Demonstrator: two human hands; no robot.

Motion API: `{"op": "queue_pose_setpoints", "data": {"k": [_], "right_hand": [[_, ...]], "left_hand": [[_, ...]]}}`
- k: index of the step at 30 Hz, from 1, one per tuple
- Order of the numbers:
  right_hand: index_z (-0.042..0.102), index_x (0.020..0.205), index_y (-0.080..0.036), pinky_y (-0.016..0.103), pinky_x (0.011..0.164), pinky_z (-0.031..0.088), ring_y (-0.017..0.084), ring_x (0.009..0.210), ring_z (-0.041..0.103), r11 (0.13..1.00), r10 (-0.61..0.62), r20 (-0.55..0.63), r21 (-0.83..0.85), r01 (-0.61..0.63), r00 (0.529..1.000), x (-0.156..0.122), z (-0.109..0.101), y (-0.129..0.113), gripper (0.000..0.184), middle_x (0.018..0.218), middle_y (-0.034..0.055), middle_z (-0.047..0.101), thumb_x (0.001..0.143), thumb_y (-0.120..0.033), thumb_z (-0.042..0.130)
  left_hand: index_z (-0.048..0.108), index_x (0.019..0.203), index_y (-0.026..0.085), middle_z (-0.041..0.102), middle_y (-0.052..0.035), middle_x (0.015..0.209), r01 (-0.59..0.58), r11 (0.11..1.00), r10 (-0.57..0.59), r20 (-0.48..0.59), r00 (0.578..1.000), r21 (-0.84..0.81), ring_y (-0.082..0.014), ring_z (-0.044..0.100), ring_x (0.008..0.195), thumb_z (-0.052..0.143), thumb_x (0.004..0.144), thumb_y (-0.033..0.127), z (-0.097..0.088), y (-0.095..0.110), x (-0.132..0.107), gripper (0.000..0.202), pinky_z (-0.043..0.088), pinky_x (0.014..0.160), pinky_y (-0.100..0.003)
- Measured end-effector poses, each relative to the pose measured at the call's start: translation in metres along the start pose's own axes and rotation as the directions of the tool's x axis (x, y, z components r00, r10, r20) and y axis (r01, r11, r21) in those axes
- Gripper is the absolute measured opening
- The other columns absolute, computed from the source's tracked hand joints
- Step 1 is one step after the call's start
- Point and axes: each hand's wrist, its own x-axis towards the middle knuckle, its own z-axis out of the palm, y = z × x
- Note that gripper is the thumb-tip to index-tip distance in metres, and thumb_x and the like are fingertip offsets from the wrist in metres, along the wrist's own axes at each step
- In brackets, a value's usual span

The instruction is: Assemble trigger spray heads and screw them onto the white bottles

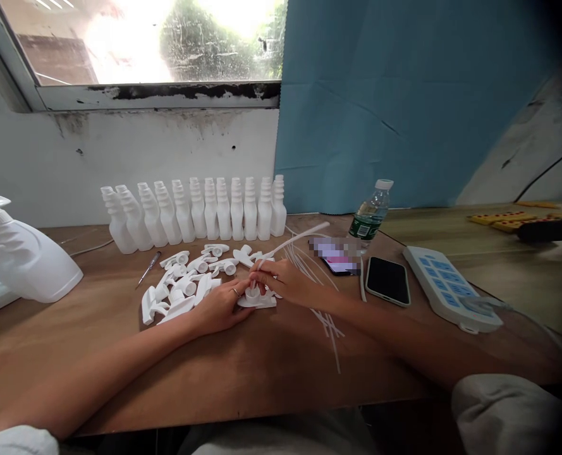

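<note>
My left hand (221,308) rests on the table with its fingers closed on a white spray trigger head (263,303), which lies flat. Pinched in my right hand (285,279) is a thin white plastic tube (302,234). Its lower end meets the spray head between my fingertips, and its upper end slants up to the right. Whether the end sits inside the head is hidden by the fingers. Several loose white spray trigger heads (184,287) are heaped just left of and beyond my hands. More thin white tubes (327,323) lie spread beside and under my right forearm.
A row of white bottles (210,212) stands along the wall. At far left is a large spray bottle (34,253); a screwdriver (148,268) lies near the heap. To the right are a lit phone (335,258), a dark phone (387,280), a water bottle (370,218) and a power strip (444,284).
</note>
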Motion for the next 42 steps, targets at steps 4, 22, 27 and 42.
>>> {"op": "queue_pose_setpoints", "data": {"k": [4, 22, 27, 42], "right_hand": [[0.059, 0.079, -0.018, 0.023, 0.063, 0.046, 0.012, 0.061, 0.059, 1.0, -0.007, 0.009, -0.013, 0.007, 1.0, -0.001, 0.0, 0.004, 0.025, 0.065, -0.0003, 0.062, 0.097, -0.028, 0.045], [0.051, 0.073, -0.017, 0.024, 0.064, 0.039, 0.012, 0.063, 0.049, 0.987, -0.086, 0.095, -0.13, 0.098, 0.992, 0.002, 0.002, 0.001, 0.021, 0.067, -0.0009, 0.055, 0.094, -0.016, 0.046], [0.047, 0.068, -0.017, 0.024, 0.06, 0.035, 0.012, 0.061, 0.047, 0.984, -0.072, 0.075, -0.159, 0.083, 0.995, 0.002, 0.009, 0.007, 0.025, 0.066, -0.0003, 0.054, 0.093, -0.02, 0.05], [0.057, 0.116, -0.019, 0.033, 0.089, 0.048, 0.018, 0.097, 0.057, 1.0, 0.016, 0.06, -0.002, -0.016, 0.998, -0.007, -0.01, 0.004, 0.047, 0.115, 0.008, 0.058, 0.076, -0.037, 0.075]], "left_hand": [[0.046, 0.127, 0.021, 0.062, -0.0073, 0.113, -0.017, 1.0, 0.017, -0.02, 1.0, -0.022, -0.0211, 0.06, 0.101, 0.057, 0.087, 0.029, 0.001, 0.0, 0.0, 0.042, 0.05, 0.089, -0.032], [0.053, 0.122, 0.021, 0.063, -0.0066, 0.119, -0.032, 0.993, 0.03, -0.019, 0.999, -0.111, -0.0222, 0.06, 0.108, 0.057, 0.085, 0.025, 0.004, -0.005, 0.001, 0.038, 0.048, 0.095, -0.034], [0.056, 0.113, 0.018, 0.065, -0.0081, 0.11, -0.015, 0.996, 0.012, -0.03, 0.999, -0.091, -0.0228, 0.061, 0.1, 0.058, 0.085, 0.028, 0.003, -0.003, 0.002, 0.03, 0.05, 0.088, -0.035], [0.058, 0.101, 0.017, 0.06, -0.0006, 0.077, 0.143, 0.931, -0.164, -0.035, 0.986, -0.336, -0.0144, 0.055, 0.067, 0.059, 0.087, 0.039, -0.006, 0.007, 0.005, 0.026, 0.044, 0.062, -0.026]]}}
